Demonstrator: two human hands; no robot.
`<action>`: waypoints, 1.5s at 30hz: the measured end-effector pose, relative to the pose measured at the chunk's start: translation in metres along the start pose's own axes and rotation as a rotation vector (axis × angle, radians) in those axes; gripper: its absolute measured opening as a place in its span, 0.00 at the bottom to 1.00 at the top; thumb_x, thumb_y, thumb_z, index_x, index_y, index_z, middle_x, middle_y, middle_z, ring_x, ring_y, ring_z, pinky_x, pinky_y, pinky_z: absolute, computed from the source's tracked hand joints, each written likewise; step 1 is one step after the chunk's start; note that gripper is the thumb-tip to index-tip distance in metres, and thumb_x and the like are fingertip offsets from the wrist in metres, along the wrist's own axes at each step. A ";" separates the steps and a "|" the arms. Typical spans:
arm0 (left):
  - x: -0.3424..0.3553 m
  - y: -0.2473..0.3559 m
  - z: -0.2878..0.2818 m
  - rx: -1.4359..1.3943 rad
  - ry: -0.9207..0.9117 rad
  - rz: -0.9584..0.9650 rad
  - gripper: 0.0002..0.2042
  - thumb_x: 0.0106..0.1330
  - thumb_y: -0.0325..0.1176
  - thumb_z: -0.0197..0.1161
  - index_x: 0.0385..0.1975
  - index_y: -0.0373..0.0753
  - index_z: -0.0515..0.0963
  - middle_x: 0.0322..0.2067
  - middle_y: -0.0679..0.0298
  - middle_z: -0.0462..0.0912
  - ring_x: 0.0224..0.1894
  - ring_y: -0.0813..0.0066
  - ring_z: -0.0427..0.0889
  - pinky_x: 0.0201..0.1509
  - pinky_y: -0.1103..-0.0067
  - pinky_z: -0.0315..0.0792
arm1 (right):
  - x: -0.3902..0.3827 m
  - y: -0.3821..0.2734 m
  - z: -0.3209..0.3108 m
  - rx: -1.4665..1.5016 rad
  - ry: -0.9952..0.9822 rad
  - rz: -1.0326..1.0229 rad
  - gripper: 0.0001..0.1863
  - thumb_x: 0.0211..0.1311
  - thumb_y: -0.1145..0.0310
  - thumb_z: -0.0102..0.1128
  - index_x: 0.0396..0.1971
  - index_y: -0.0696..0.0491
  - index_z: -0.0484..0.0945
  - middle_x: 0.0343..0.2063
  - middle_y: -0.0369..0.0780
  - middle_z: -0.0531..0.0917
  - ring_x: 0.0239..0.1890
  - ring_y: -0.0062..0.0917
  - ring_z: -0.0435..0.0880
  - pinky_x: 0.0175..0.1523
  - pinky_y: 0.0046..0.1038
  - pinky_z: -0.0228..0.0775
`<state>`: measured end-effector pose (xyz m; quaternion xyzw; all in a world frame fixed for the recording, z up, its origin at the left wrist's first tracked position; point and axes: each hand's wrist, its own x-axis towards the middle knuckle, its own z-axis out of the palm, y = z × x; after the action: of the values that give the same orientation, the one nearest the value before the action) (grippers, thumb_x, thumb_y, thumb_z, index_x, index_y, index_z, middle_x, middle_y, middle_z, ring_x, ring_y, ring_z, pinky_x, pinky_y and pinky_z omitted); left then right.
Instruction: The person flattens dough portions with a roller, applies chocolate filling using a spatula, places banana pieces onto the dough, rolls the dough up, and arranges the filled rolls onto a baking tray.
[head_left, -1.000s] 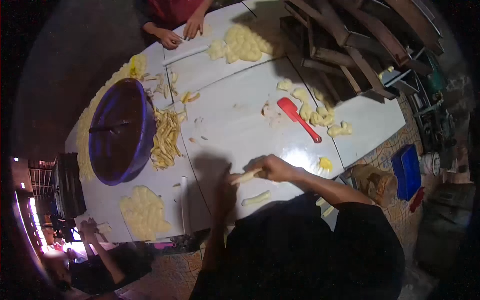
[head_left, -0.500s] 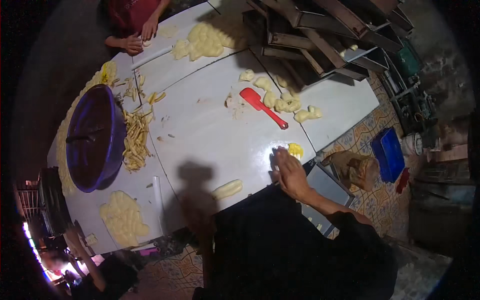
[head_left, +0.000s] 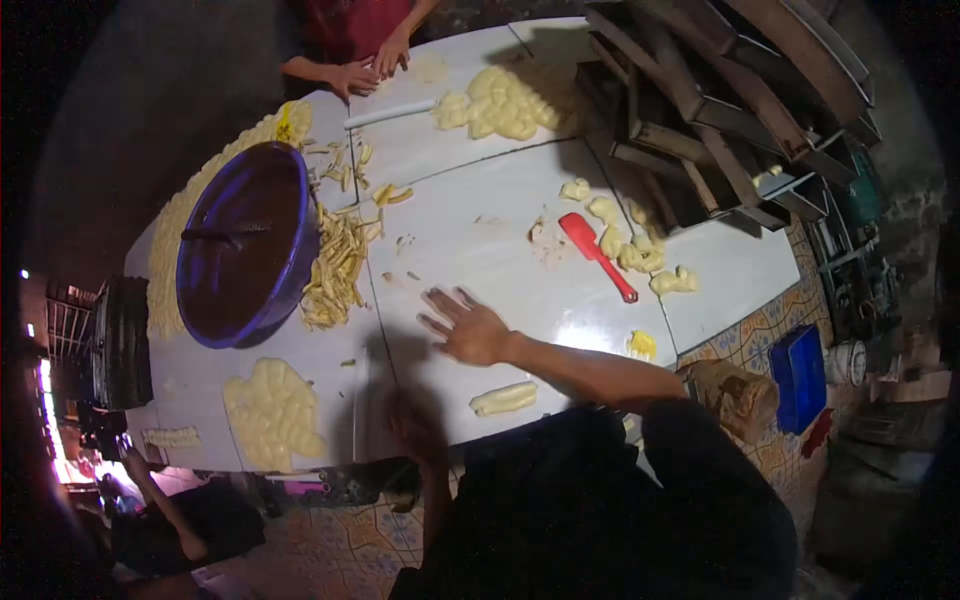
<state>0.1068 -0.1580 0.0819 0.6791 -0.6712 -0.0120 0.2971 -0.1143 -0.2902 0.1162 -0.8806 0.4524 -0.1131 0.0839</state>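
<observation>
My right hand (head_left: pixel 470 332) is open, its fingers spread, palm down over the white table (head_left: pixel 480 220); it holds nothing. Between it and the near edge lies a rolled strip of pale dough (head_left: pixel 503 399). My left hand (head_left: pixel 416 428) is in shadow at the near edge, left of the strip, and its fingers are too dark to read. A yellow smear of soft fat (head_left: pixel 642 345) is on the table beyond my right forearm. Farther off, a red spatula (head_left: pixel 598 257) lies beside several dough lumps (head_left: pixel 640 253).
A purple basin (head_left: pixel 300 270) of brown filling stands at the left, with sliced pieces (head_left: pixel 338 270) heaped beside it. Dough masses (head_left: pixel 272 412) lie near left and far centre. Metal pans (head_left: pixel 690 130) are stacked at the far right. A co-worker's hands (head_left: pixel 370 70) are at the far edge.
My right hand has moved left, from beside the yellow smear to the middle of the table, fingers now spread. The whole view has shifted. The co-worker's hands remain at the far edge.
</observation>
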 end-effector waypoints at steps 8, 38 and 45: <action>0.001 -0.001 0.007 0.114 0.133 -0.024 0.10 0.68 0.27 0.58 0.45 0.29 0.80 0.50 0.47 0.81 0.56 0.46 0.78 0.62 0.55 0.72 | -0.014 0.058 -0.033 0.025 0.009 0.368 0.36 0.75 0.49 0.42 0.74 0.57 0.56 0.75 0.51 0.55 0.79 0.43 0.48 0.79 0.47 0.40; 0.043 0.031 0.045 -0.205 0.076 0.287 0.13 0.67 0.29 0.59 0.49 0.33 0.79 0.47 0.49 0.80 0.50 0.46 0.78 0.57 0.56 0.72 | -0.464 0.203 -0.066 1.664 1.881 0.205 0.14 0.78 0.69 0.47 0.52 0.63 0.74 0.38 0.44 0.81 0.39 0.27 0.81 0.42 0.27 0.78; 0.050 0.027 0.049 -1.006 -0.223 -0.241 0.14 0.72 0.32 0.59 0.49 0.27 0.78 0.47 0.48 0.82 0.50 0.56 0.82 0.57 0.67 0.77 | -0.359 0.106 -0.128 1.286 1.335 0.992 0.24 0.72 0.73 0.50 0.66 0.60 0.69 0.45 0.43 0.82 0.43 0.26 0.83 0.50 0.29 0.78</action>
<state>0.0669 -0.2209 0.0718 0.5198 -0.5270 -0.4386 0.5096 -0.4345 -0.0636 0.1679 -0.1448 0.5714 -0.7475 0.3062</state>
